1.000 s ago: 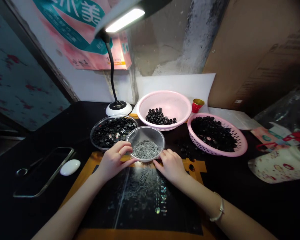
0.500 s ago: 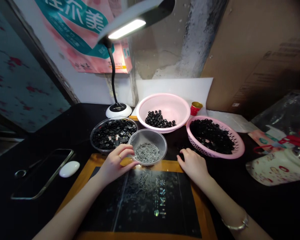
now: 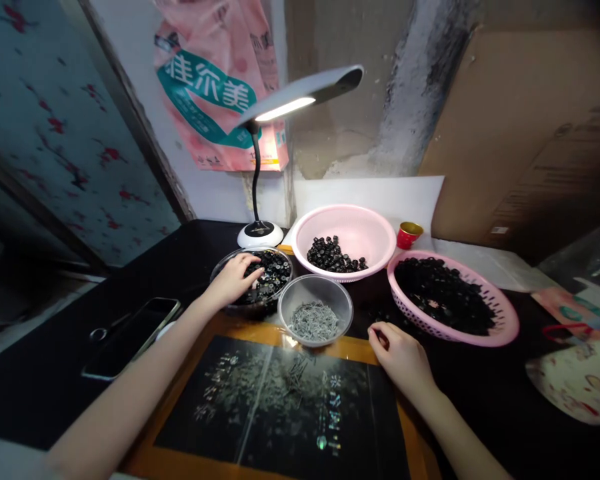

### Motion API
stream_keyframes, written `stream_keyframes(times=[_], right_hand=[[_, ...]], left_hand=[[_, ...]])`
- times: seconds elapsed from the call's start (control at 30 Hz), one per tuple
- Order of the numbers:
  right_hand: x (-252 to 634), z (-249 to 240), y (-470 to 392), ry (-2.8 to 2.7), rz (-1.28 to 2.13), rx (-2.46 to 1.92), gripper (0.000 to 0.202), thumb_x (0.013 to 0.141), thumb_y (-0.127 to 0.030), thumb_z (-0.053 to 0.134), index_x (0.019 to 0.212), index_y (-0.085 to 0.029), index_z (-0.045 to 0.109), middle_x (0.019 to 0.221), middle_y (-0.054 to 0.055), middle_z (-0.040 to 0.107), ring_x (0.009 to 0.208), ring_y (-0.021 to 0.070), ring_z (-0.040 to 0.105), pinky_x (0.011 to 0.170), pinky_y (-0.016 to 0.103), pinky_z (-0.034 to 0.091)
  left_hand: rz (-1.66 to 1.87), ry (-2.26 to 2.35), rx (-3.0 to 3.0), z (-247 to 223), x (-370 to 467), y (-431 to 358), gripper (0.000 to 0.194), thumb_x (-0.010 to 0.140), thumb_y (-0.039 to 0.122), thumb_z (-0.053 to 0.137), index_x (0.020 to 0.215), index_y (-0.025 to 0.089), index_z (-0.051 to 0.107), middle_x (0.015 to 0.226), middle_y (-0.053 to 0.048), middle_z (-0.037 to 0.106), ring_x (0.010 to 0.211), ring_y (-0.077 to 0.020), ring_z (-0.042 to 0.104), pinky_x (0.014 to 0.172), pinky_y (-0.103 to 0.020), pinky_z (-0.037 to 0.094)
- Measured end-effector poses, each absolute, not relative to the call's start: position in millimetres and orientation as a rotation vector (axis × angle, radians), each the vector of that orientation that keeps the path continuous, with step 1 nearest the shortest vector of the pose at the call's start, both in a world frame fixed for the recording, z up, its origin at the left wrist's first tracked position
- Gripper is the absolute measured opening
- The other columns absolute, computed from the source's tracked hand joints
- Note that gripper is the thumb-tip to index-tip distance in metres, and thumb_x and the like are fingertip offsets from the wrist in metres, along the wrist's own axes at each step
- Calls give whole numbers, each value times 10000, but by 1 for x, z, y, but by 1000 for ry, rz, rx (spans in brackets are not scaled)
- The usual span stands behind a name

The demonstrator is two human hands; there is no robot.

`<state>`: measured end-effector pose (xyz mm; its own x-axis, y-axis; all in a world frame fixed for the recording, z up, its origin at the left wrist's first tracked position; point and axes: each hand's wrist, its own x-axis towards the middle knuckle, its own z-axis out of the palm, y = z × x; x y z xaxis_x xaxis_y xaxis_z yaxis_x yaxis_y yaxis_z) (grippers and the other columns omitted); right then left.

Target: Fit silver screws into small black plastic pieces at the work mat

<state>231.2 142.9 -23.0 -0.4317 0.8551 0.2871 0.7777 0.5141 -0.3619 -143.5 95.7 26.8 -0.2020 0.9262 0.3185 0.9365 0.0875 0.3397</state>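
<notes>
My left hand (image 3: pixel 237 279) reaches over the clear bowl of black discs (image 3: pixel 276 273), its fingers apart at the pieces. To its right, a clear bowl of metal pins (image 3: pixel 314 321) stands at the back edge of a black mat (image 3: pixel 220 413), where some loose pins (image 3: pixel 296 379) lie. My right hand (image 3: pixel 400 353) rests near the mat's right back corner, fingers curled together; what they hold, if anything, is hidden. Small black pieces lie on the dark table just behind it.
A pink basket (image 3: pixel 380 233) with black parts stands at the back, another pink basket (image 3: pixel 505 320) at the right. There are also a lit lamp (image 3: pixel 260 233), a red cup (image 3: pixel 409 235), a phone (image 3: pixel 130 340) at the left and a floral container (image 3: pixel 580 380).
My left hand has left the rim of the pin bowl and moved left and back to the black discs. My right hand has curled its fingers and drawn slightly nearer. The view has shifted.
</notes>
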Motion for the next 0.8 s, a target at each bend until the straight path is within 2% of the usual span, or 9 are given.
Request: stream_keyframes(times=[0.1, 0.27, 0.33, 0.47, 0.63, 0.8], right_hand=[[233, -25, 144, -2331, 286, -1326, 186, 854, -308, 466, 799, -242, 631, 646, -28, 605, 543, 135, 583, 516, 226, 370], [234, -29, 144, -2357, 353, -1314, 200, 858, -327, 454, 809, -253, 633, 635, -29, 610, 549, 147, 596, 518, 233, 387], [233, -30, 145, -2369, 383, -1333, 202, 854, -337, 455, 816, -260, 638, 658, -25, 631, 571, 156, 615, 518, 235, 394], [234, -31, 147, -2386, 415, -1337, 211, 849, -351, 451, 836, -269, 645, 699, -19, 663, 598, 166, 638, 522, 236, 414], [234, -32, 148, -2404, 414, -1339, 221, 844, -363, 450, 832, -274, 652, 702, -16, 679, 602, 170, 651, 517, 233, 425], [232, -30, 145, -2417, 400, -1360, 223, 842, -363, 448, 824, -278, 653, 713, -17, 690, 615, 173, 665, 509, 227, 424]], left_hand=[[-564, -2383, -1940, 23, -166, 130, 473, 863, 482, 429, 1199, 172, 550, 1249, -136, 522, 1155, -319, 485, 1017, -478, 353], [-331, -2422, -2004, 16, -165, 157, 525, 842, 584, 414, 1277, 299, 494, 1322, -99, 479, 1225, -376, 398, 973, -554, 333], [-269, -2408, -2057, 15, -160, 157, 591, 805, 651, 426, 1285, 310, 482, 1345, -91, 454, 1228, -370, 393, 978, -520, 342], [-188, -2377, -2136, 14, -154, 148, 689, 755, 724, 427, 1254, 255, 501, 1344, -111, 431, 1174, -321, 460, 971, -420, 384], [-108, -2341, -2188, 16, -150, 139, 623, 786, 692, 408, 1192, 232, 518, 1287, -101, 486, 1137, -284, 497, 927, -368, 425], [-20, -2337, -2171, 16, -146, 138, 572, 784, 628, 467, 1180, 219, 518, 1263, -120, 509, 1089, -295, 530, 810, -354, 473]])
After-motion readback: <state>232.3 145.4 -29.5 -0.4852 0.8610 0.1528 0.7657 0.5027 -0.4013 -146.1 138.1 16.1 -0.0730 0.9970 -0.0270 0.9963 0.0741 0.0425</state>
